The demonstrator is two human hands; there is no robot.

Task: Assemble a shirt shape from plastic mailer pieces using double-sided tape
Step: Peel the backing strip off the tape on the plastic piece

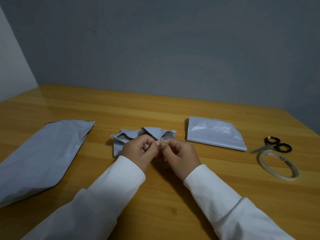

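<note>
Collar piece [143, 135]: folded grey mailer plastic at the table's middle, flaps raised; it lies just beyond our hands and partly under them.
Left hand [138, 149]: fingers curled, tips meeting the right hand's over the piece's near edge; we appear to pinch something small there, probably a scrap of tape or its backing, too small to tell.
Right hand [178, 153]: fingers curled likewise, thumb and forefinger closed on the same small thing.
Long mailer piece [45, 153]: flat at our left, well apart from the hands, its near end running to the frame's left edge.
Folded mailer piece [214, 134]: flat at our right, near the scissors [273, 144].
Tape roll [278, 165]: beside the scissors, lying flat, well clear of the hands.
Risk, tape: we judge the sticky bit could cling to our fingertips or fold on itself, since both hands work it so closely.
Risk, plastic: the raised flaps are thin and springy; a sleeve brushing them could shift the fold before it is stuck.
Risk, alignment: tape set crooked would fix the flap askew, and peeling could stretch the film.
Edges: table [155, 108] meets the wall at the back; its right edge slants past the scissors.
Open room: bare wood between the three pieces and between our forearms.
</note>
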